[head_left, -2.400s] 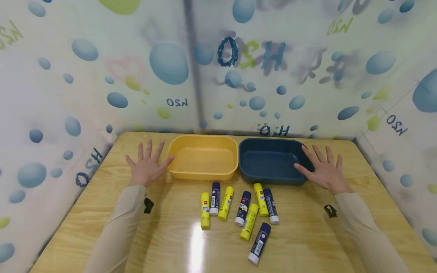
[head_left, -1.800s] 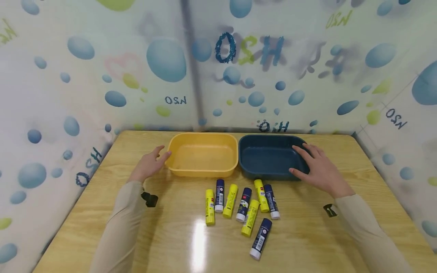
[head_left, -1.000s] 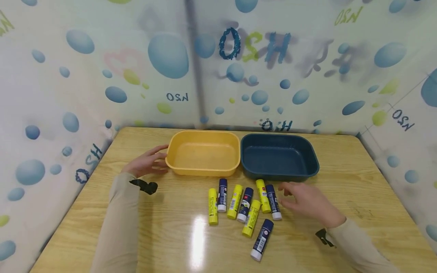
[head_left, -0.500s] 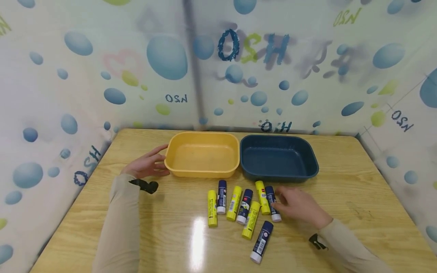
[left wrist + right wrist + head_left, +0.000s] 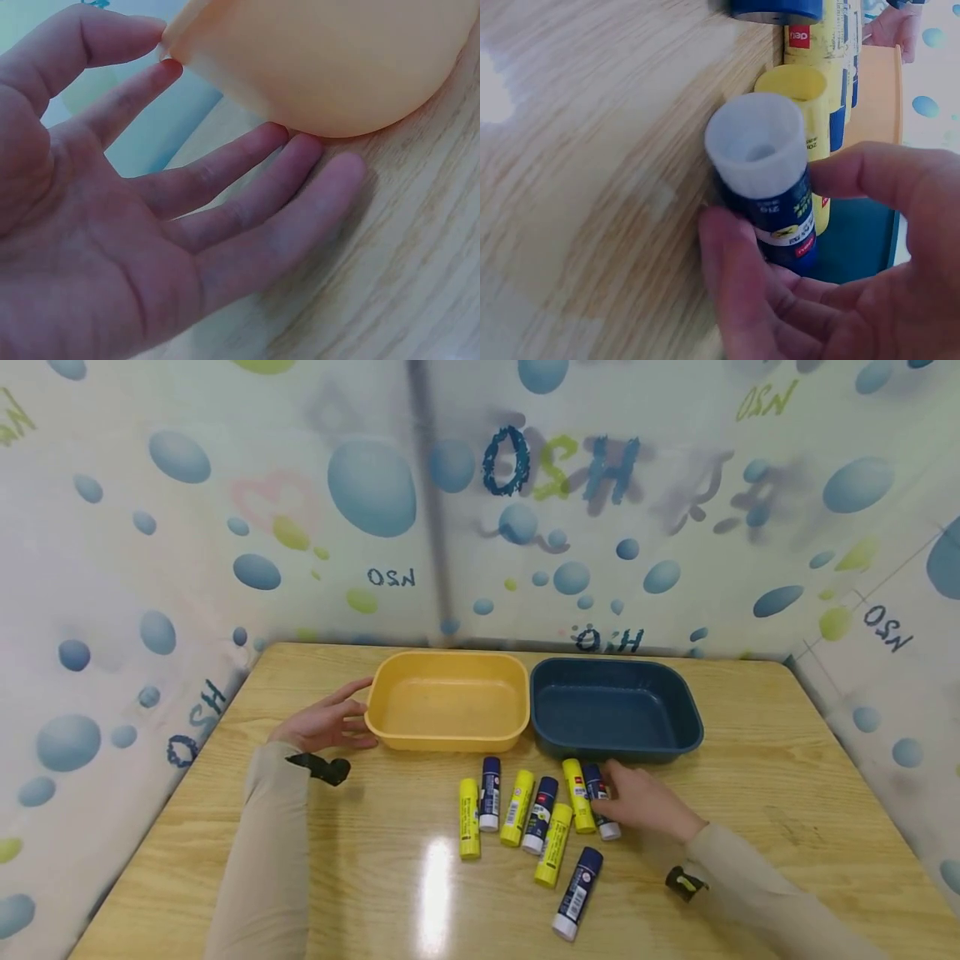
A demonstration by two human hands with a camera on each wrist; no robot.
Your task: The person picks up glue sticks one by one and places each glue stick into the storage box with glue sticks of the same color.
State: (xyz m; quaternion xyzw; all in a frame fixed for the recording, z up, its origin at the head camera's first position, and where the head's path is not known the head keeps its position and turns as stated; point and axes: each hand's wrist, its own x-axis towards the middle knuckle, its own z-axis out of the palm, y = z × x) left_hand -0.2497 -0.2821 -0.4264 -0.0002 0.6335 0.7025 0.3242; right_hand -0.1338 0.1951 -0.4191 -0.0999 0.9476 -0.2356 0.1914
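Note:
My right hand (image 5: pixel 645 802) grips a navy glue stick (image 5: pixel 769 202) with a white base. In the right wrist view its thumb and fingers close on both sides of it, with the base facing the camera. A yellow glue stick (image 5: pixel 578 796) lies right beside it. My left hand (image 5: pixel 322 724) is at the left end of the yellow bin (image 5: pixel 450 743). The left wrist view shows thumb and forefinger pinching the bin's rim. The other fingers (image 5: pixel 255 247) reach out loosely along its lower wall.
A dark blue bin (image 5: pixel 615 747) stands against the yellow one at the back of the wooden table (image 5: pixel 375 860). More yellow and navy glue sticks lie in front, including a lone navy glue stick (image 5: pixel 578 893) nearest me. A patterned curtain (image 5: pixel 465 527) hangs behind.
Both hands were spread beside the bins. The left moved onto the yellow bin's rim and stayed; the right came down and left and took hold of the rightmost navy glue stick.

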